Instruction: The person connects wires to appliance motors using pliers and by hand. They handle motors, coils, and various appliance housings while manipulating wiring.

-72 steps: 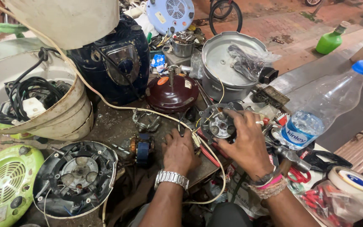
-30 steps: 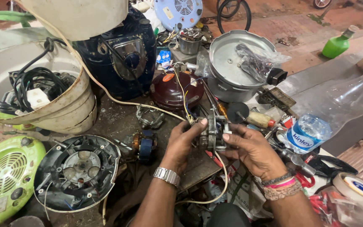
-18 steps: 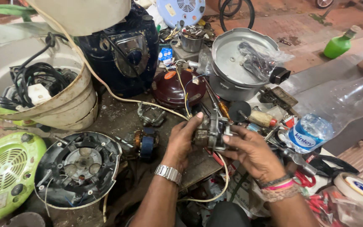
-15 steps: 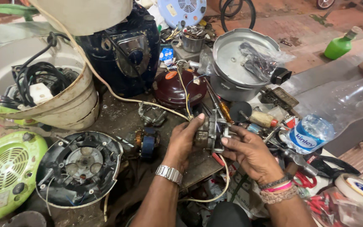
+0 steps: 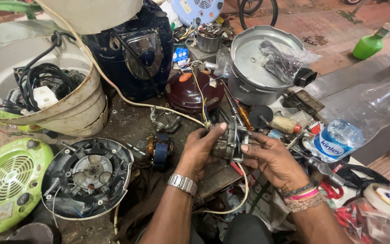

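Now both hands are closed around a small electric motor [image 5: 229, 143], held up just in front of the dark red round appliance base [image 5: 195, 90]; moments ago it lay flat on the bench with the hands resting over it. The left hand [image 5: 200, 151] grips the motor's near side, thumb on top, while the right hand [image 5: 271, 158] pinches its metal frame from the other side. Turned on edge between them, the motor seems to be under inspection, its cream cable [image 5: 231, 205] trailing down toward the person.

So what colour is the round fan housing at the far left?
Light green fan housing, seen in the head view.
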